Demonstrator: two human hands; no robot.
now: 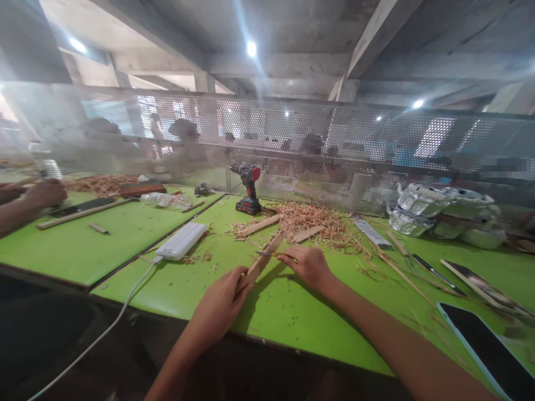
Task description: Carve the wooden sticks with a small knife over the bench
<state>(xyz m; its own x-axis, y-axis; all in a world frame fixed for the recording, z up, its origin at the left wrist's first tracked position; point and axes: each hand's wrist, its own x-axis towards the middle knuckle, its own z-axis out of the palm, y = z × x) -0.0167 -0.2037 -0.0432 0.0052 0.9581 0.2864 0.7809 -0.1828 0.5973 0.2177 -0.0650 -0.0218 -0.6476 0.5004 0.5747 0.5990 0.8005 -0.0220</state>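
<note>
The left hand (223,301) is closed around the near end of a flat wooden strip (264,260), and the right hand (307,266) pinches a slim knife (273,254) whose blade lies over the strip. The strip is above the front part of the green table (271,312), its long axis slanting from the left hand away and to the right, the far end pointing at the wood shavings (313,223). The knife runs crosswise to it, tip to the left. Behind the strip stands an upright cordless drill (248,189); left of it lies a white power bank (181,241) with a cable, and at the right front corner a phone (487,351). A perforated metal screen (267,139) backs the table, under a concrete ceiling (284,33) with bright lamps. At the far left is another person's hand (45,193).
</note>
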